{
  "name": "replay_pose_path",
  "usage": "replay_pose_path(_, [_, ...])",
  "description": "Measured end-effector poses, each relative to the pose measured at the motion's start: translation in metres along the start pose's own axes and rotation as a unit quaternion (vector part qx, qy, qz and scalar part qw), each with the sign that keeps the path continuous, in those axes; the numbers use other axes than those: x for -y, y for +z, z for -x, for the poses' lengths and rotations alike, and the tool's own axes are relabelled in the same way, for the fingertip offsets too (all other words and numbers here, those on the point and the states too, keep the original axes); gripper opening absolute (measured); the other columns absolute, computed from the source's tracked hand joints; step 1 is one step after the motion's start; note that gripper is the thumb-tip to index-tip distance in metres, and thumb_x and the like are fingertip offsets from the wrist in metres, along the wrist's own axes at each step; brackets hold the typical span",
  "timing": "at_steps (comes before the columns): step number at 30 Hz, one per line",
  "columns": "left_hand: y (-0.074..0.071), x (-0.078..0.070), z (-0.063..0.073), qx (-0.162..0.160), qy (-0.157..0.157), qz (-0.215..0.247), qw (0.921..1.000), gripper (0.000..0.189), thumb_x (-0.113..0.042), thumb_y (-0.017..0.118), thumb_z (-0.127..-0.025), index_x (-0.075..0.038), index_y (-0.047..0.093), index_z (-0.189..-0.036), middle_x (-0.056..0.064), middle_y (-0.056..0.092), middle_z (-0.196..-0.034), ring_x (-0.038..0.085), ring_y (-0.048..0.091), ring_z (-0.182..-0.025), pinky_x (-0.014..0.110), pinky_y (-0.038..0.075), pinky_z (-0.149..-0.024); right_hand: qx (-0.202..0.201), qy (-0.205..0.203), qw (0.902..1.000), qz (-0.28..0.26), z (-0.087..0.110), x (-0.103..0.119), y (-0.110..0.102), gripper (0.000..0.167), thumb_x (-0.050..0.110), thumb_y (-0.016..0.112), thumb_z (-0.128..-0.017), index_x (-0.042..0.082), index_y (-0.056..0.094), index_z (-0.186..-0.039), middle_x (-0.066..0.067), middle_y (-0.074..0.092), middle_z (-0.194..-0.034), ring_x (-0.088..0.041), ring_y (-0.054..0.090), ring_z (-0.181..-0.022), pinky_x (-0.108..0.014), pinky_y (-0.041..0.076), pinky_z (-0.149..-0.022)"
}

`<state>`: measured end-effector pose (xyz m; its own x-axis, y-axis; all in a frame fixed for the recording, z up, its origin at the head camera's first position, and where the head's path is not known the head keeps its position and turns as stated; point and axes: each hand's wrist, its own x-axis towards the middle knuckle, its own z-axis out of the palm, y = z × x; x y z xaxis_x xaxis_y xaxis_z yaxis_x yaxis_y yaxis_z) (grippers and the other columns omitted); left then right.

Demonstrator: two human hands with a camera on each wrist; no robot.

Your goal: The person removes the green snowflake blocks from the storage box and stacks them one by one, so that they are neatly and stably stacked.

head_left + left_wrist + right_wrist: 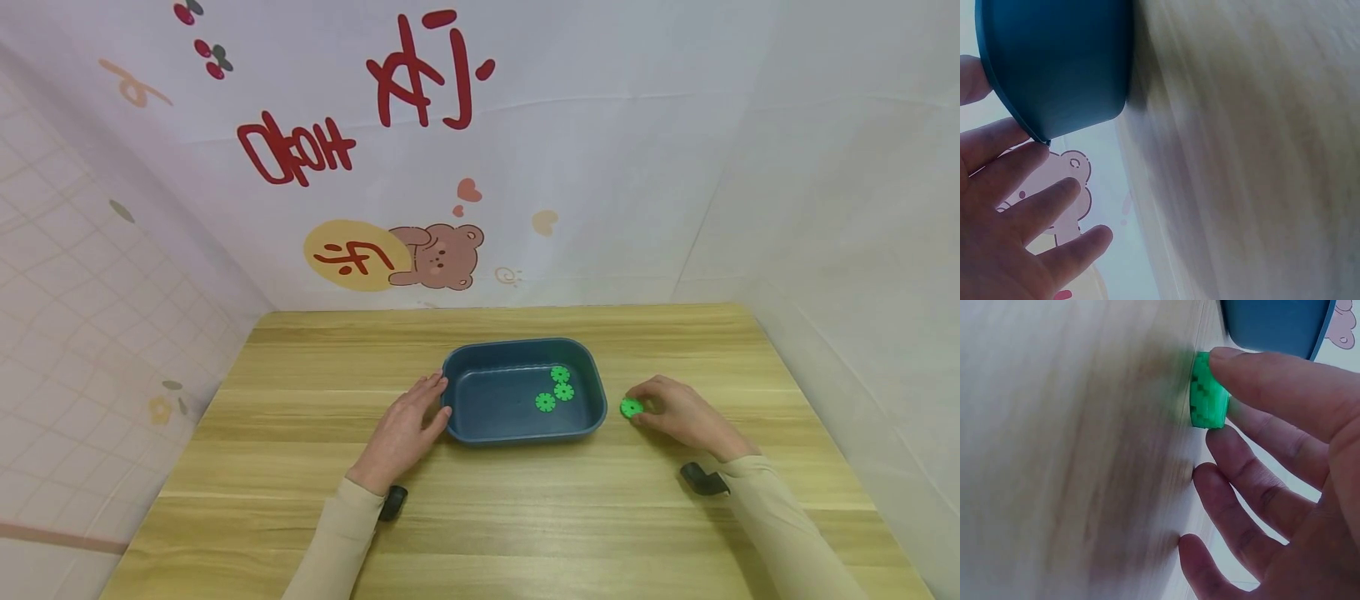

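A dark blue rectangular basin [480,435] stands on the table. Three green notched plastic discs [545,402] lie flat inside its right half. My left hand [401,429] rests at the basin's left end, fingers spread and fairly straight; in the left wrist view the thumb and fingertips touch the basin's rim [1019,122]. To the right of the basin, my right hand [678,414] pinches a short stack of green notched discs [1209,394] between thumb and fingers. That stack stands at the tabletop, and the other fingertips of this hand reach down to the wood.
The wooden table [525,525] has a white printed cloth [600,167] behind it and pale walls at both sides. Black wrist-camera mounts [703,479] sit by both wrists, near the tabletop.
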<state>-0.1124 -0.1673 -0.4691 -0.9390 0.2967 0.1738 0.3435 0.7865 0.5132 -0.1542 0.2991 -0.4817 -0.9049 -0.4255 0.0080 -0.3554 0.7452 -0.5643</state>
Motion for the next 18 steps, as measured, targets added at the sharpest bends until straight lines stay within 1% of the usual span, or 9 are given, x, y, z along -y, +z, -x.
replay_pose_path(5, [-0.0001,-0.0002,-0.0001,0.0,0.0,0.001,1.0,0.052,-0.029,0.062,-0.105,-0.004,0.054,-0.15,0.008,0.045,-0.16,0.034,0.042,-0.147,0.052,0.036,-0.12,0.0,-0.004,1.0,0.0,0.0005,0.0005,-0.0001,0.033,0.018,0.083,-0.089,0.007,0.074,-0.119,-0.003,0.068,-0.113,-0.029,0.064,-0.108,-0.055,0.052,-0.095])
replay_pose_path(11, [0.0,0.0005,0.0007,0.0,0.0,0.0,1.0,0.052,-0.029,0.062,-0.105,-0.005,0.054,-0.151,0.008,0.045,-0.16,0.034,0.042,-0.147,0.052,0.036,-0.119,-0.004,0.002,1.0,-0.004,0.0014,0.0022,-0.0002,0.036,0.017,0.083,-0.089,0.006,0.073,-0.121,-0.007,0.069,-0.117,-0.033,0.064,-0.113,-0.056,0.051,-0.099])
replay_pose_path(18, [-0.0003,0.0008,0.0005,-0.001,0.003,0.002,1.0,0.052,-0.029,0.062,-0.105,-0.005,0.054,-0.151,0.008,0.044,-0.161,0.033,0.042,-0.147,0.051,0.037,-0.119,-0.002,0.01,0.9998,-0.019,0.0039,0.0036,-0.0013,0.036,0.022,0.079,-0.093,0.006,0.071,-0.124,-0.011,0.069,-0.124,-0.038,0.062,-0.12,-0.06,0.049,-0.102])
